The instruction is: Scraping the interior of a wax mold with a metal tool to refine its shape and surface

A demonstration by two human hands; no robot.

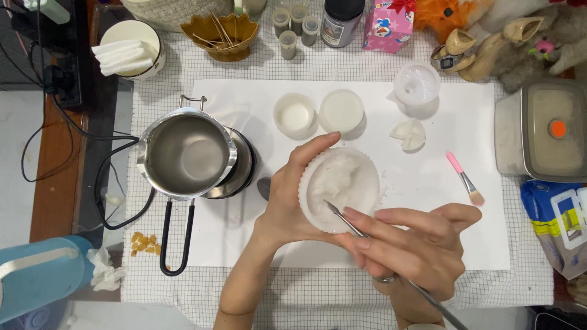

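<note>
Fluted white mould (340, 183) of white wax gripped by curled left hand (287, 198) over white paper sheet (465, 238), thin metal spatula (351, 226) pinched in right hand (416, 244) fingers, tip set in wax, steel melting pot (186, 153) sited left.

One head-worn camera, looking straight down over the bench (342, 287).

From where I stand, the single view sits above the person's own forearms, which enter from the bottom edge, and faces almost vertically down. It is near enough that the white sheet (440, 244) on the checked cloth (165, 287) fills most of the frame, with the far row of jars along the top.
</note>
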